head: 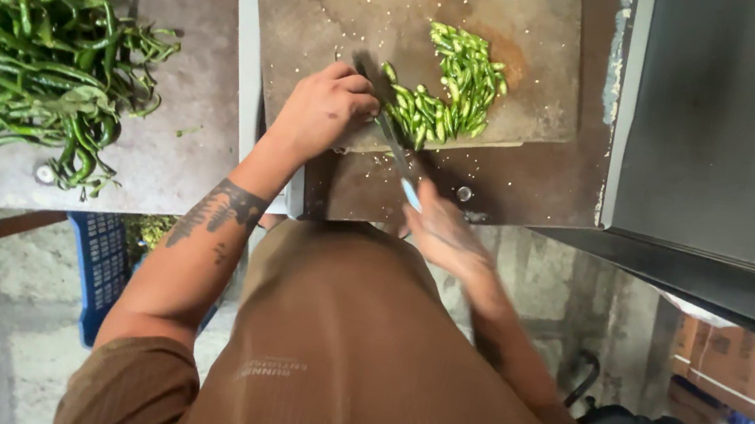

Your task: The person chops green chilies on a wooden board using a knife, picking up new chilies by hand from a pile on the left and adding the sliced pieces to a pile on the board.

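Observation:
My left hand (325, 110) rests in a loose fist on the near edge of a worn brown cutting board (347, 4), fingers curled at the knife blade. My right hand (441, 233) grips the light blue handle of a knife (393, 142), whose dark blade lies across the board's near edge. Just right of the blade lies a pile of chopped green chilli pieces (452, 86). Whether my left hand holds any chilli is hidden.
A large heap of whole long green chillies (26, 39) lies on the grey slab at the left. A blue crate (103, 268) stands below on the stone floor. A grey metal cabinet (738, 133) fills the right side, with cardboard boxes (725, 374) beneath.

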